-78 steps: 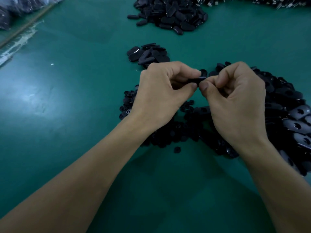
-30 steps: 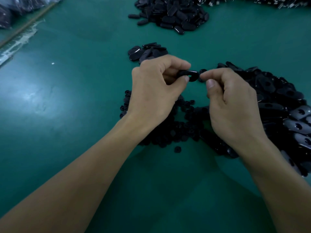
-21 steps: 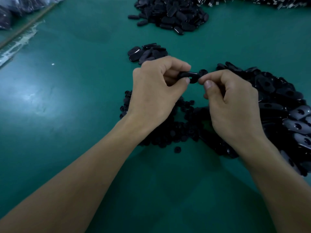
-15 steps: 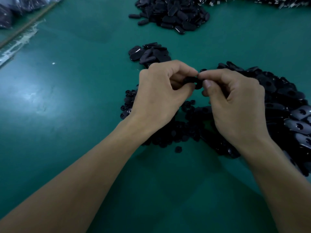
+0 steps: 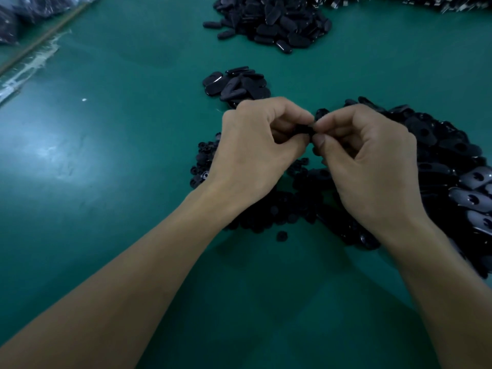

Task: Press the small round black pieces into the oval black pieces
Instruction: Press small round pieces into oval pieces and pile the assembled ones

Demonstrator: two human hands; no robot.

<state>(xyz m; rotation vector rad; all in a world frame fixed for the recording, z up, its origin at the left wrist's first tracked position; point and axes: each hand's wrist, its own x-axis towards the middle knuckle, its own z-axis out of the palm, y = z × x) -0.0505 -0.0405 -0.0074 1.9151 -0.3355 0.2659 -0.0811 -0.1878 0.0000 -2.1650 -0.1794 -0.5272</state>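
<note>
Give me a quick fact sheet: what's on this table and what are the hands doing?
Surface: green table
Left hand: pinches a black piece
Right hand: pinches it from the other side
Below hands: heap of small round pieces
Right side: heap of oval pieces with holes
Beyond hands: small oval pile; larger pile farther back

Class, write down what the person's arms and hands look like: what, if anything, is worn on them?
The left hand and right hand are bare: no gloves, rings or watch show. The left forearm and right forearm are bare too, with no sleeve in view up to the frame's edge.
</note>
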